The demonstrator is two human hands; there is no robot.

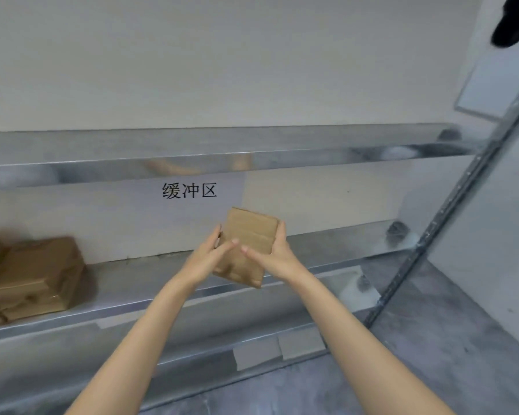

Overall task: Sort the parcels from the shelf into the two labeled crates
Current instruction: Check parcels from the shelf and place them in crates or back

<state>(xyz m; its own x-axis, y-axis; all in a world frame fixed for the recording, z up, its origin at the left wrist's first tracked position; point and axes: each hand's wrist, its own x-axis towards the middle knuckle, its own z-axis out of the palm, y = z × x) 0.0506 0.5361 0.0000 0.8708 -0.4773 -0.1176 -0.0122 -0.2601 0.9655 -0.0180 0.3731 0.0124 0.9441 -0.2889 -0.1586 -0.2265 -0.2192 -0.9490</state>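
Both hands hold one small brown cardboard parcel in the air in front of the metal shelf. My left hand grips its left edge, thumb on the near face. On the right edge sits my right hand, fingers wrapped behind and thumb on the front. The parcel is tilted, its top leaning away from me. More brown parcels lie stacked at the left end of the same shelf board. No crate is in view.
A white sign with black characters hangs on the wall behind the shelf. An upper shelf board runs above. A slotted metal upright stands at the right. Grey floor lies below, with paper labels on the bottom rail.
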